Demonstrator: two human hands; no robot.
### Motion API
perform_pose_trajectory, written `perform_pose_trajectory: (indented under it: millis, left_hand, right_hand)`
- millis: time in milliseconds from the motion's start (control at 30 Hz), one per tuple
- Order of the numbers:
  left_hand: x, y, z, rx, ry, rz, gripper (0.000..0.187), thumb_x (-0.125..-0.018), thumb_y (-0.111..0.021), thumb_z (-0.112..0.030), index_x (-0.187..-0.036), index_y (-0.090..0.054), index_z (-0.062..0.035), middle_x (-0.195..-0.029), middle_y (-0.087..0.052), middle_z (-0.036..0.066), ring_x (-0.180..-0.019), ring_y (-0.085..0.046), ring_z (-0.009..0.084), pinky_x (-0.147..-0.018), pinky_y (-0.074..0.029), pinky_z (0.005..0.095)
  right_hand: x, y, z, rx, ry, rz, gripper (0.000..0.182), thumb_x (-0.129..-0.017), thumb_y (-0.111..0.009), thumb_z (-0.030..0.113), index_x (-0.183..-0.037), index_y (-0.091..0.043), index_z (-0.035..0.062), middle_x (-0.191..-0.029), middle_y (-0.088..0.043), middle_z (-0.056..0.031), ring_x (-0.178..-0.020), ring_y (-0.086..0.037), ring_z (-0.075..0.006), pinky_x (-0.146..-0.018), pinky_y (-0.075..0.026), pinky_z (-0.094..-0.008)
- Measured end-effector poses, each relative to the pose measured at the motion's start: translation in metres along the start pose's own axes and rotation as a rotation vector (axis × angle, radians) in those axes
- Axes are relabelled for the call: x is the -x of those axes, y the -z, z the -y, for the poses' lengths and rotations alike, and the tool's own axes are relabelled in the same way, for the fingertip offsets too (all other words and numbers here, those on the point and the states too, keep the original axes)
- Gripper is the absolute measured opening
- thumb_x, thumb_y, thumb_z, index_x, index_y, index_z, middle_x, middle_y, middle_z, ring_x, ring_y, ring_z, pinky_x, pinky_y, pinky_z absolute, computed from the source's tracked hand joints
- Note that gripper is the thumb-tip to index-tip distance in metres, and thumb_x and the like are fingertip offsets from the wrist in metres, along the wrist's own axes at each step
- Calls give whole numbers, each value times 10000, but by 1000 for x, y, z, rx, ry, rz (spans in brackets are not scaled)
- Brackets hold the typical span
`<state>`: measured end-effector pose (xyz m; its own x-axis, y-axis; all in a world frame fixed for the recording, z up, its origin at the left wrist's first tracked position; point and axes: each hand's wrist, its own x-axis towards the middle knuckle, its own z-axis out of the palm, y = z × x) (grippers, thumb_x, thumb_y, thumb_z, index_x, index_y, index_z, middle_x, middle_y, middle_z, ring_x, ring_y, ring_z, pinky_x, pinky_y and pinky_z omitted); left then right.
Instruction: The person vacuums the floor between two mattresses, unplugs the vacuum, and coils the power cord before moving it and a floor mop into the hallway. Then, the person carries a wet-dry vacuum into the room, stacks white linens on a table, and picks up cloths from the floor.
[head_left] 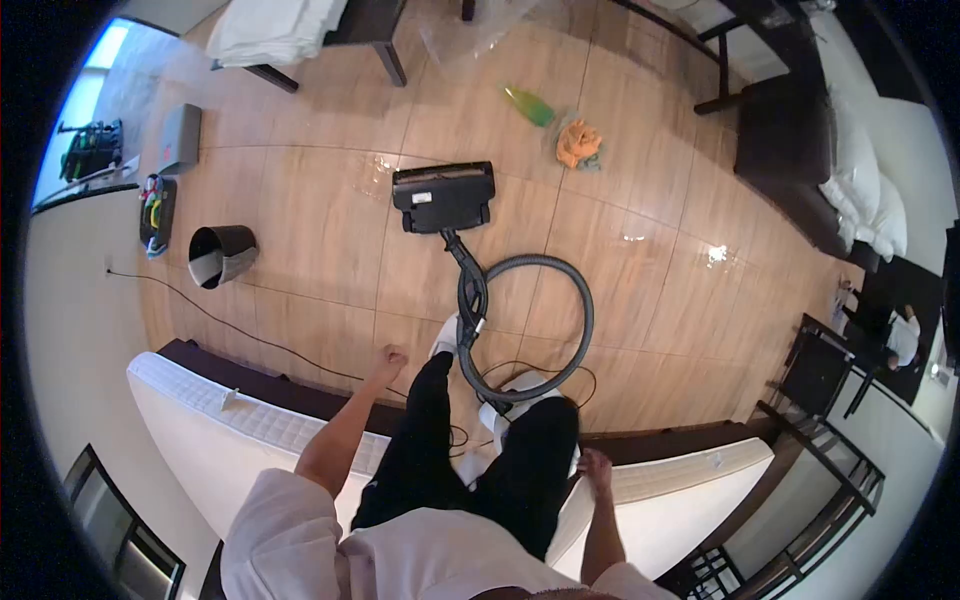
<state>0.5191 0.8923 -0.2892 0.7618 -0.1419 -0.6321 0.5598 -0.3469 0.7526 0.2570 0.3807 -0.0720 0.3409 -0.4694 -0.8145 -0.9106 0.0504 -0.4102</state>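
A vacuum cleaner stands in front of me. Its wide black floor head (443,197) lies on the tiles, joined to a ribbed grey hose (588,310) that loops back towards my knees. The light-coloured vacuum body (525,384) is by my right leg, partly hidden by hose and knee. My left hand (392,364) hangs over the floor beside my left knee, fingers curled in, with nothing visible in them. Close to the mattress edge, my right hand (597,470) is beside my right thigh, fingers loosely bent and nothing seen in them.
A dark cord (235,325) runs from the left wall across the floor. A mattress (690,480) is behind me. Ahead lie a green bottle (528,106) and an orange cloth (578,145). A dark bin (222,255) stands left. Another person (902,338) is at far right.
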Motion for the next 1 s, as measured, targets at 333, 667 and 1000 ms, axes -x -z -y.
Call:
perform_pose_trajectory:
  millis: [333,667,1000]
  left_hand:
    - [-35,38,-234,183,109,-346,175,-925,-610,-149,-1049,-619,-26,-899,-646,45,-864,-595,134,-800,-480,286]
    - [-242,-179,-474,-185,70,104,576,-881,-639,-389,-1327,-496,-54,-1443,-401,192,-1398,-271,442,-1053,-290,663]
    - [-323,-175,-470,-109,280,32,474,-874,-606,-307,-1266,-550,-46,-1390,-471,147,-1322,-396,349,-1041,-366,546]
  right_hand:
    - [-35,83,158,216,-192,159,333,-960,-562,347,-1073,-695,63,-800,-681,-30,-642,-632,-138,-574,-507,-283]
    - [-530,-183,589,1242,904,166,519,-918,-590,392,-1292,-554,35,-1285,-575,-242,-1197,-546,-389,-1015,-436,-450]
    - [-803,-443,675,1556,1370,247,830,-714,-773,492,-1376,-465,96,-1337,-524,-188,-1257,-480,-360,-1049,-402,-469]
